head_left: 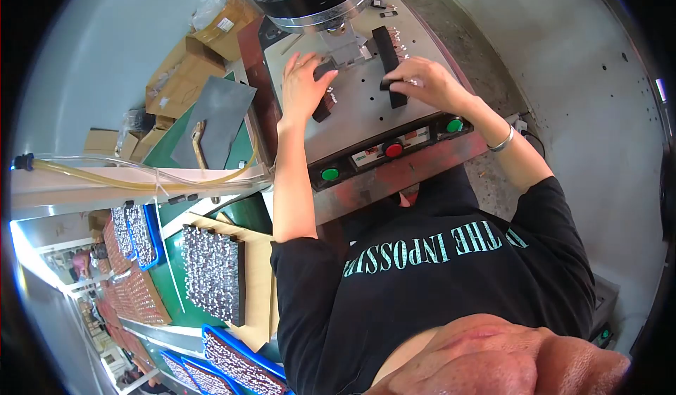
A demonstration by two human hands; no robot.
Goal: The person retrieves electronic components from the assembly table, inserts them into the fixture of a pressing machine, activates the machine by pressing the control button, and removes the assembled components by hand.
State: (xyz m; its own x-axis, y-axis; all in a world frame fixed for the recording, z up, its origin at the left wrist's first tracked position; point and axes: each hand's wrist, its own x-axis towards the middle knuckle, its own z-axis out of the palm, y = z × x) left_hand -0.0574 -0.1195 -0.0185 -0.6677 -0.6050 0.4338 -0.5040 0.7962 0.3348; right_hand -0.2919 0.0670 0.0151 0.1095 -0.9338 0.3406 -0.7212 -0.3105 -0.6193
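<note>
My left hand (304,89) is curled round a short black strip (322,110) with small white-tipped parts along its side. Its fingers and thumb lie on either side of the strip, on the grey metal plate (352,134). My right hand (431,85) pinches a longer black strip (384,50) near its lower end. Thin leads with white tips stick out from that strip's right side. Between my hands, under the black machine head (310,1), hangs a clear block-shaped tool (345,48). Part of each strip is hidden by my fingers.
Along the machine's front edge sit two green buttons (329,174) and a red button (393,150). Cardboard boxes (176,74) stand at the back left. A dense block of white-tipped parts (211,275) lies on cardboard, near blue trays (243,360). A wooden-handled tool (198,145) rests on a dark sheet.
</note>
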